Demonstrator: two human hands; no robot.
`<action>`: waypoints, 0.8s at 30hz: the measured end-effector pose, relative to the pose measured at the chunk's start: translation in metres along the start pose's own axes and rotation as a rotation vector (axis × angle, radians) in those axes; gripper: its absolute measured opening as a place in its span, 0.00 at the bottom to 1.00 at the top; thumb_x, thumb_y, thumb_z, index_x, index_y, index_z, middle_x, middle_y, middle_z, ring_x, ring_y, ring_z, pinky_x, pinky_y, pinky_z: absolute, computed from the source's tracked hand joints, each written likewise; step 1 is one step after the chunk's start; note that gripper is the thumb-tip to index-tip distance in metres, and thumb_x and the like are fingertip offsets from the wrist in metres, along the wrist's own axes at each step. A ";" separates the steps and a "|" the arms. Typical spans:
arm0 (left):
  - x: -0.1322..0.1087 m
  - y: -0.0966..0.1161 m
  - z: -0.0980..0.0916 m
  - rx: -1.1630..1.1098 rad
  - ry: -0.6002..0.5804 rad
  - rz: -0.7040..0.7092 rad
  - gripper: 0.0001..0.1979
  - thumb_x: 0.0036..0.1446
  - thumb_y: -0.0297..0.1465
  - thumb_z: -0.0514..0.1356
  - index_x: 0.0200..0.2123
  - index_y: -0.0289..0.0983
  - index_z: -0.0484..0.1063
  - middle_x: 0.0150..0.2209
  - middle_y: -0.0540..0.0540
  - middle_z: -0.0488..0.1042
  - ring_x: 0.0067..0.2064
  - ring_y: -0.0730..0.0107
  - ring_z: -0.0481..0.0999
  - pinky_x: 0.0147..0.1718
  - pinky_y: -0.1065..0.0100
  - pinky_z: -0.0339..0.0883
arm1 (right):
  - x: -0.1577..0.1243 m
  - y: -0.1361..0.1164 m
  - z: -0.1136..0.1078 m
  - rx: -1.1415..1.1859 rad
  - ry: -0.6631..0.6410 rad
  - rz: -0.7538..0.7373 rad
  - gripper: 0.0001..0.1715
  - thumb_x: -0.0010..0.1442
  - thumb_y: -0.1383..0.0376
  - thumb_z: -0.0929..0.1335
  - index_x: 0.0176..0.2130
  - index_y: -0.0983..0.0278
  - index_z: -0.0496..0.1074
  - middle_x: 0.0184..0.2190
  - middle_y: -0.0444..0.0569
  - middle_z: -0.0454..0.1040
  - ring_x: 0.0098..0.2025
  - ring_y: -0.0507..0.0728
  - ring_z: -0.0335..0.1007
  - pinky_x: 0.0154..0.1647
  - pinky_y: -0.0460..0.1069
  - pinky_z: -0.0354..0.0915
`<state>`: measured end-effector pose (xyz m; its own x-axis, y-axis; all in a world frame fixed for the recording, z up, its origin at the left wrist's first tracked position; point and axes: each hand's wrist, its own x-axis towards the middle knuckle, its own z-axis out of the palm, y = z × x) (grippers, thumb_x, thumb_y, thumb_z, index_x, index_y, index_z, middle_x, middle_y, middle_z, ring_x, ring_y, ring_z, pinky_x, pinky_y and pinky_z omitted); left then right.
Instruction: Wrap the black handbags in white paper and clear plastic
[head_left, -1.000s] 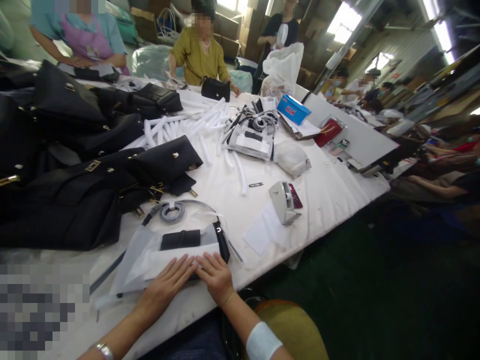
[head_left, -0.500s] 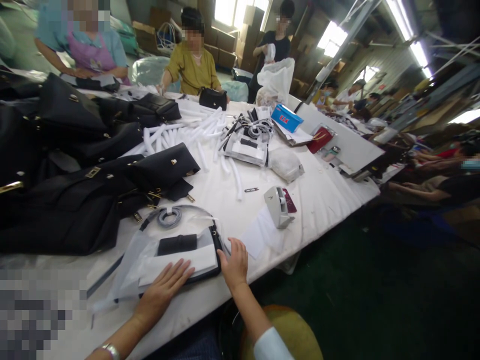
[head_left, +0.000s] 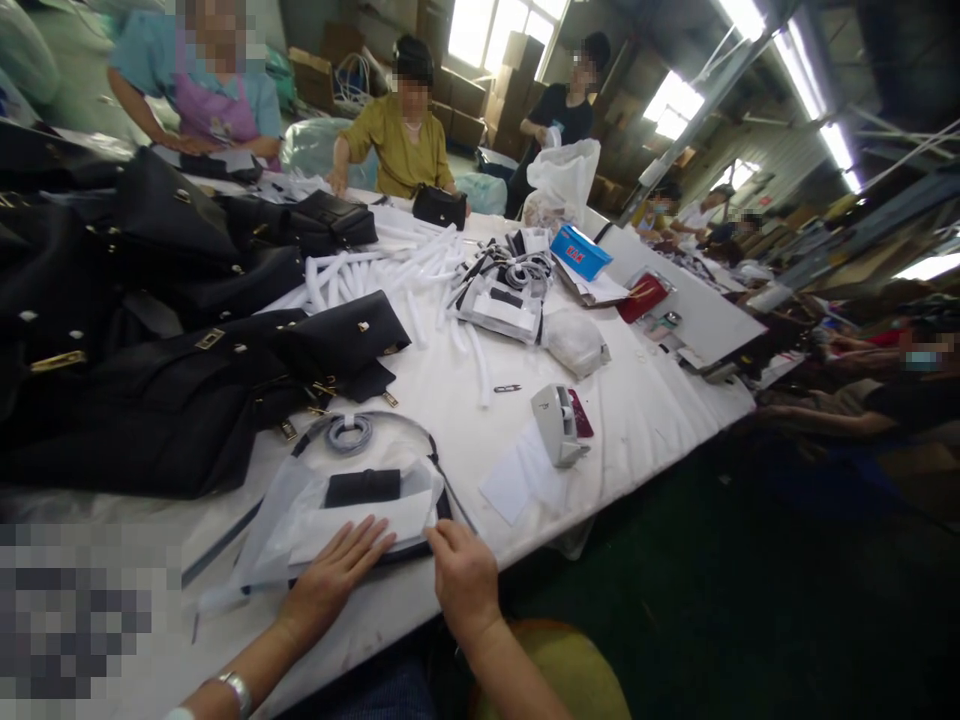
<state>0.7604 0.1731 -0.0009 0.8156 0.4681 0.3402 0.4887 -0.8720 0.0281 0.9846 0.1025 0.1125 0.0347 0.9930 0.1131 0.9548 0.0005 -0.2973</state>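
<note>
A dark handbag (head_left: pixel 420 550) lies flat near the table's front edge, mostly covered by translucent wrapping (head_left: pixel 262 545). On top rest a folded white sheet (head_left: pixel 352 522) and a small black piece (head_left: pixel 364 487). A coiled grey cord (head_left: pixel 348 435) sits by the bag's thin strap. My left hand (head_left: pixel 334 570) lies flat on the white sheet, fingers stretched out. Curled closed, my right hand (head_left: pixel 466 575) has its fingertips at the right end of the sheet, by the bag's edge; what they pinch is hidden.
Black bags (head_left: pixel 150 400) are heaped at the left. Beyond lie white tubes (head_left: pixel 367 275), another wrapped bag (head_left: pixel 499 308) and small thread snips (head_left: pixel 508 388). A tape dispenser (head_left: pixel 555 425) stands right of my bag, beside white paper (head_left: pixel 517 475). Co-workers occupy the far side; a stool (head_left: pixel 559 670) is below.
My right hand has gone from spread fingers beside the bag to a closed grip at its right edge. My left hand stays flat on the sheet. The view has shifted slightly.
</note>
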 end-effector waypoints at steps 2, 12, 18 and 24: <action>0.000 0.000 0.000 -0.016 -0.005 -0.005 0.31 0.64 0.18 0.41 0.69 0.41 0.51 0.68 0.47 0.59 0.67 0.61 0.60 0.59 0.53 0.66 | -0.016 -0.014 0.014 -0.083 -0.101 -0.018 0.20 0.58 0.77 0.66 0.47 0.60 0.75 0.42 0.51 0.79 0.38 0.62 0.76 0.33 0.52 0.69; 0.001 0.001 -0.002 -0.067 -0.065 -0.021 0.33 0.64 0.19 0.44 0.69 0.46 0.50 0.69 0.46 0.56 0.68 0.56 0.57 0.60 0.49 0.64 | -0.057 -0.028 0.034 0.596 -0.085 0.253 0.12 0.59 0.62 0.70 0.44 0.59 0.77 0.48 0.51 0.78 0.49 0.63 0.74 0.52 0.55 0.68; 0.003 0.004 -0.003 -0.068 -0.065 -0.036 0.36 0.61 0.15 0.42 0.69 0.47 0.50 0.68 0.44 0.58 0.68 0.54 0.58 0.60 0.47 0.64 | -0.052 0.000 0.066 1.001 0.198 0.883 0.21 0.60 0.53 0.65 0.46 0.63 0.74 0.45 0.56 0.78 0.48 0.63 0.75 0.48 0.54 0.70; 0.004 0.003 -0.006 -0.083 -0.067 -0.035 0.35 0.62 0.16 0.43 0.69 0.45 0.50 0.68 0.44 0.59 0.68 0.54 0.58 0.61 0.47 0.63 | -0.022 0.006 0.072 1.322 0.129 1.091 0.27 0.51 0.61 0.67 0.50 0.64 0.72 0.45 0.52 0.79 0.48 0.61 0.76 0.47 0.53 0.71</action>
<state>0.7632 0.1720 0.0063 0.8186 0.5046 0.2743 0.4922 -0.8625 0.1178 0.9680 0.0889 0.0405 0.5373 0.5855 -0.6071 -0.3950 -0.4613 -0.7945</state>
